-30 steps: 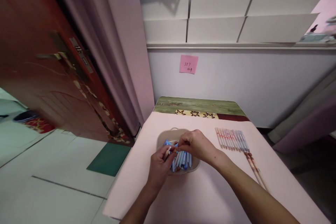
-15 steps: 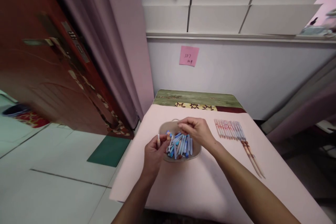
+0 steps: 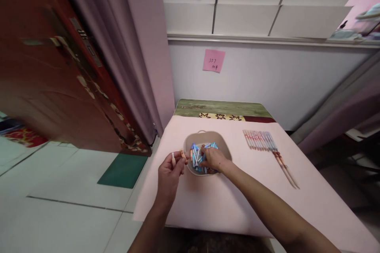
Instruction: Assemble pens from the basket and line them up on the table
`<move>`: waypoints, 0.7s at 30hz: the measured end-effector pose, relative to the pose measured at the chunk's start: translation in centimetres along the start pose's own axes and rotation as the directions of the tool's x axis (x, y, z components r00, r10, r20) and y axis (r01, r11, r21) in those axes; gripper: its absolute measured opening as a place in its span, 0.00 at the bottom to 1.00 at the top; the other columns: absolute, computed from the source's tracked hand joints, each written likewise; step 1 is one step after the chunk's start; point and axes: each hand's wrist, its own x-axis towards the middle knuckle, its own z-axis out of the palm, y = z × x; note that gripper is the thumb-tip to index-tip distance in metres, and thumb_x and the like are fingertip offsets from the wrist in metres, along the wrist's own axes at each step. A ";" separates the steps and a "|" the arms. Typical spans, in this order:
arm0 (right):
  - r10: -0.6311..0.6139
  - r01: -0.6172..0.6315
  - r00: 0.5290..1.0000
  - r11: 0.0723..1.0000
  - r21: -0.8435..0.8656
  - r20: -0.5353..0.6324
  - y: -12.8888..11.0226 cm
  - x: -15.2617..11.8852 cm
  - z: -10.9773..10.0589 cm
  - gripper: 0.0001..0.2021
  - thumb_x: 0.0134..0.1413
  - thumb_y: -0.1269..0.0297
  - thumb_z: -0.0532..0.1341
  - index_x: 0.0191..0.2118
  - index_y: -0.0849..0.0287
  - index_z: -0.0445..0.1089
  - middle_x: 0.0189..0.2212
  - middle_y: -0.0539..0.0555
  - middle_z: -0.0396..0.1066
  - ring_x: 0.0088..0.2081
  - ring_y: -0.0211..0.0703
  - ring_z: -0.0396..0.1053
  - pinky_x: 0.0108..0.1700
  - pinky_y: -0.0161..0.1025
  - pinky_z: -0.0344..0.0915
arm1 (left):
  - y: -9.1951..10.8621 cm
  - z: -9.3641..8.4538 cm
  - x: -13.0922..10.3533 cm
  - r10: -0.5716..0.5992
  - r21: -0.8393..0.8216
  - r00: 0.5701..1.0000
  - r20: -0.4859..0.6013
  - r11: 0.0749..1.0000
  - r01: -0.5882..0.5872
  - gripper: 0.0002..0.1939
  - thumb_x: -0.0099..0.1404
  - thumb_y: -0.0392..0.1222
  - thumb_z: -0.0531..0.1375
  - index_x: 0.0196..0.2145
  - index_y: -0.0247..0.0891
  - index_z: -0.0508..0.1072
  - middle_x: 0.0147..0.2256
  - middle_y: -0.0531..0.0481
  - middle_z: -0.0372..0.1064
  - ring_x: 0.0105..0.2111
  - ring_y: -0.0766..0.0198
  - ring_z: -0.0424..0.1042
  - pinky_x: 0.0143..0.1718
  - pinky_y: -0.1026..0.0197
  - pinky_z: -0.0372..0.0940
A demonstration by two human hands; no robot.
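My left hand is beside the left rim of a beige basin. Its fingers are closed on small pen parts: a short whitish barrel piece and an orange-brown piece at the fingertips. Inside the basin lie many loose pen parts, mostly blue and white with a few brown ones. My right hand reaches down into the basin from the right, thumb and fingers apart among the parts. Its fingertips are partly hidden, and nothing can be seen gripped there.
Right of the basin, a row of slim pens lies side by side, with two longer brown-and-beige pens angled below it. A pale cloth covers the table. A pink note is on the wall; a red-brown door stands left.
My right hand has gone down from above the basin into the parts. My left hand has shifted left, away from the basin's middle, still holding the pieces.
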 end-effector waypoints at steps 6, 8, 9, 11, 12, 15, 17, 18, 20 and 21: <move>0.142 -0.144 0.990 0.986 -0.083 -0.027 1.1 -0.2 0.1 0.15 0.45 0.64 0.65 0.42 0.61 0.75 0.38 0.63 0.76 0.41 0.53 0.74 0.38 0.38 0.66 | -0.3 -1.3 -0.4 -0.005 0.002 1.000 0.002 1.000 0.005 0.13 0.56 0.45 0.65 0.38 0.36 0.73 0.28 0.51 0.71 0.21 0.73 0.56 0.24 0.68 0.56; 0.174 -0.176 0.984 0.980 -0.091 -0.035 1.4 -0.3 0.1 0.14 0.45 0.66 0.64 0.40 0.62 0.75 0.38 0.63 0.76 0.41 0.53 0.74 0.38 0.38 0.67 | -0.5 -1.5 -0.5 -0.003 0.001 1.000 0.011 1.000 0.003 0.13 0.57 0.45 0.64 0.38 0.36 0.73 0.29 0.51 0.72 0.21 0.73 0.57 0.24 0.68 0.57; 0.182 -0.185 0.983 0.979 -0.090 -0.037 1.5 -0.3 0.1 0.14 0.44 0.67 0.63 0.40 0.62 0.75 0.38 0.63 0.76 0.40 0.53 0.75 0.38 0.38 0.67 | -0.6 -1.6 -0.4 -0.004 0.000 1.000 0.012 1.000 0.004 0.13 0.57 0.45 0.64 0.38 0.36 0.73 0.29 0.50 0.72 0.21 0.73 0.57 0.24 0.68 0.57; 0.182 -0.185 0.983 0.980 -0.079 -0.037 1.6 -0.4 0.1 0.13 0.46 0.67 0.62 0.40 0.60 0.76 0.37 0.61 0.77 0.40 0.51 0.75 0.38 0.37 0.67 | -0.7 -1.6 -0.3 -0.009 0.000 1.000 0.011 1.000 0.009 0.14 0.56 0.45 0.64 0.38 0.36 0.73 0.30 0.50 0.72 0.21 0.73 0.57 0.24 0.67 0.58; 0.172 -0.174 0.984 0.982 -0.070 -0.037 1.6 -0.4 0.1 0.13 0.47 0.67 0.62 0.41 0.59 0.76 0.37 0.60 0.77 0.41 0.50 0.75 0.39 0.36 0.67 | -0.6 -1.6 -0.3 -0.011 0.003 1.000 0.011 1.000 0.011 0.14 0.56 0.45 0.64 0.38 0.36 0.73 0.30 0.49 0.73 0.21 0.73 0.57 0.24 0.67 0.58; 0.122 -0.124 0.992 0.991 -0.045 -0.032 1.1 -0.2 0.2 0.12 0.50 0.67 0.59 0.40 0.53 0.77 0.38 0.55 0.78 0.43 0.46 0.74 0.41 0.33 0.66 | -0.3 -1.4 -0.2 -0.012 0.020 1.000 0.012 1.000 0.012 0.14 0.55 0.46 0.65 0.38 0.36 0.73 0.30 0.49 0.73 0.21 0.73 0.58 0.24 0.68 0.57; 0.109 -0.110 0.994 0.993 -0.044 -0.028 0.5 0.1 0.4 0.11 0.52 0.66 0.59 0.38 0.53 0.78 0.38 0.56 0.78 0.42 0.46 0.75 0.42 0.34 0.66 | -0.1 -1.3 -0.2 -0.011 0.027 1.000 0.010 1.000 0.011 0.14 0.55 0.46 0.65 0.37 0.35 0.73 0.29 0.50 0.72 0.21 0.73 0.58 0.23 0.68 0.57; 0.112 -0.113 0.993 0.992 -0.048 -0.029 0.2 0.2 0.5 0.10 0.52 0.66 0.59 0.37 0.55 0.78 0.37 0.57 0.78 0.41 0.47 0.75 0.41 0.35 0.66 | 0.0 -1.3 -0.1 -0.011 0.029 1.000 0.011 1.000 0.010 0.14 0.55 0.46 0.65 0.37 0.35 0.73 0.28 0.50 0.72 0.20 0.73 0.58 0.23 0.68 0.57; 0.126 -0.128 0.992 0.990 -0.061 -0.033 -0.2 0.5 0.7 0.10 0.52 0.66 0.59 0.38 0.57 0.78 0.36 0.60 0.78 0.40 0.49 0.75 0.41 0.36 0.67 | 0.2 -1.3 0.0 -0.008 0.029 1.000 0.013 1.000 0.007 0.14 0.55 0.46 0.65 0.37 0.35 0.73 0.28 0.50 0.72 0.20 0.73 0.57 0.23 0.68 0.57; 0.133 -0.135 0.990 0.988 -0.067 -0.038 -0.4 0.7 0.7 0.11 0.52 0.66 0.59 0.38 0.58 0.77 0.36 0.61 0.78 0.41 0.49 0.75 0.41 0.37 0.68 | 0.3 -1.3 0.1 -0.005 0.027 1.000 0.015 1.000 0.005 0.14 0.56 0.46 0.65 0.37 0.35 0.73 0.29 0.49 0.72 0.20 0.73 0.57 0.23 0.67 0.57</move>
